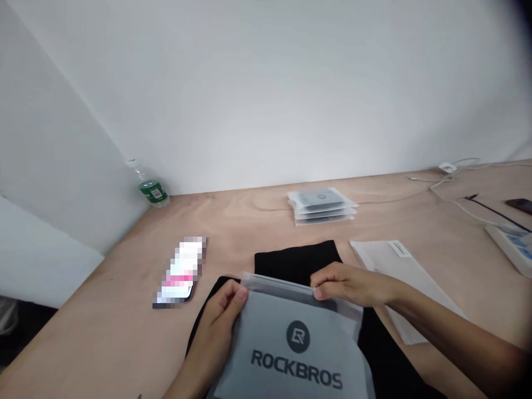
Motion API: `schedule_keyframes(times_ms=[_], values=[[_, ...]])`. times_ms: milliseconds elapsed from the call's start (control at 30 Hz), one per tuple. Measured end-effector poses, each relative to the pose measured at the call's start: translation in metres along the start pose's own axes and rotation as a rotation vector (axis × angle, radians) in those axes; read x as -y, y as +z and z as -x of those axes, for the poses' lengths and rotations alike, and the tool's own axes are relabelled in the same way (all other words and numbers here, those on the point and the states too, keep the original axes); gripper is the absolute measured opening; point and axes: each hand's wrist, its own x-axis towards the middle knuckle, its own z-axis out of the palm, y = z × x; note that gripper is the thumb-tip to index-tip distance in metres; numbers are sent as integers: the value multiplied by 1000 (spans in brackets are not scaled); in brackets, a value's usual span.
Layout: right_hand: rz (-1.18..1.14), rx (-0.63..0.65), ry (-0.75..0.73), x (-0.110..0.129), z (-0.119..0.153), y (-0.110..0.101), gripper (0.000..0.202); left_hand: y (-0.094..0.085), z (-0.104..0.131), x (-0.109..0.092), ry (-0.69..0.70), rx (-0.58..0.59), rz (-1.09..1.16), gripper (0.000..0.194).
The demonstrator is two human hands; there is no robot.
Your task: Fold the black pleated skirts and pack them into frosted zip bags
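A frosted plastic zip bag (pixel 291 343) printed "ROCKBROS" is held up at the bottom centre, with something flat and dark showing faintly through it. My left hand (pixel 226 310) pinches the bag's upper left corner between thumb and fingers. Along the top seal, right of the middle, my right hand (pixel 338 282) pinches the strip with thumb and forefinger. Black folded fabric (pixel 297 259) lies on the table behind and beneath the bag, partly covered by it. What is inside the bag cannot be made out clearly.
A stack of several filled bags (pixel 322 205) sits near the wall. Frosted bags (pixel 399 277) lie flat at right. A phone (pixel 180 271) with a lit screen is at left, a bottle (pixel 152 188) in the corner. Cables (pixel 453 202) and a power strip (pixel 509 246) occupy the far right.
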Motion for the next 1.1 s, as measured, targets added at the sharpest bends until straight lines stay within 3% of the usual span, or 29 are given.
schedule_keyframes(times_ms=[133, 233, 333, 400, 467, 567, 700, 767, 867, 1100], values=[[-201, -10, 183, -12, 19, -11, 24, -21, 1, 12, -49, -139, 121, 32], [-469, -259, 199, -21, 22, -3, 24, -20, 5, 12, -74, -275, 266, 30], [-944, -603, 158, -23, 15, 22, 22, 1, 15, 7, -39, -431, 448, 31], [-1207, -651, 138, -19, 9, 45, 29, 22, 25, 9, 0, -451, 547, 37], [-1330, -607, 125, -12, 5, 65, 32, 43, 35, 15, -12, -398, 550, 42], [-1332, -634, 174, -3, 3, 80, 33, 56, 47, 21, 6, -269, 388, 33], [-1209, -672, 241, 1, 8, 77, 35, 35, 43, 7, 227, -404, 142, 20], [-1130, -636, 196, 3, 10, 75, 36, 21, 37, -3, 195, -353, 45, 20], [-1031, -585, 114, 6, 12, 75, 36, 9, 31, -11, 61, -178, 36, 32], [-887, -518, 24, 12, 18, 67, 32, 13, 27, -23, -38, -12, 163, 46]])
